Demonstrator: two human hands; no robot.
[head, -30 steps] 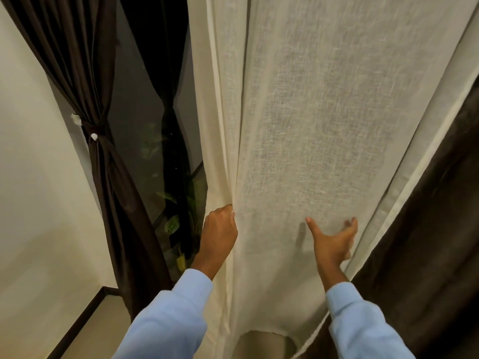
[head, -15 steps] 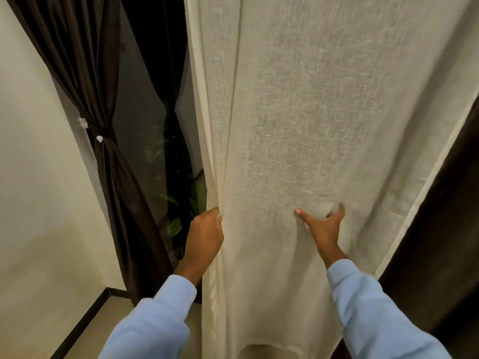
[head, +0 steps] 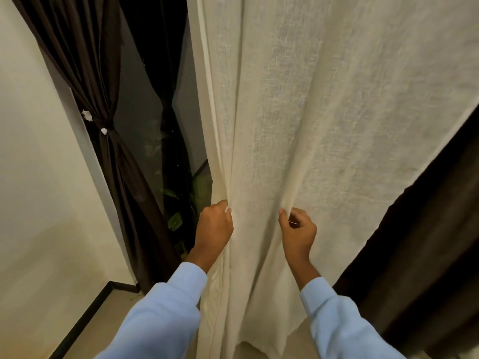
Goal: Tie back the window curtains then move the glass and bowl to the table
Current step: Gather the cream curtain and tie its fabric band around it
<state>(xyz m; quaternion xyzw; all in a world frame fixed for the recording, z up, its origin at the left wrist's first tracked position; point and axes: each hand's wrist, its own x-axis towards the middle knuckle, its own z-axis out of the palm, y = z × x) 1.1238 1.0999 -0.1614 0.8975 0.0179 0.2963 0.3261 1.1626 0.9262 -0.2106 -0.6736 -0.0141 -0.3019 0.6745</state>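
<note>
A cream sheer curtain [head: 324, 112] hangs in front of me and fills the middle and right of the view. My left hand [head: 215, 226] is closed on its left edge at about waist height. My right hand [head: 298, 230] pinches a fold of the same fabric a little to the right. A dark brown curtain [head: 103, 99] at the left is gathered by a tie-back [head: 105, 126] against the wall. Another dark brown curtain [head: 427, 242] hangs loose at the right. No glass, bowl or table is in view.
Dark window glass [head: 145, 120] shows between the tied brown curtain and the cream one, with plant leaves [head: 178, 203] behind it. A cream wall [head: 33, 164] with a black skirting [head: 85, 314] stands to my left. Pale floor lies below.
My right hand has gone from flat and spread on the fabric to pinching a fold, and has moved left toward my left hand. The cream curtain is bunched more between the two hands.
</note>
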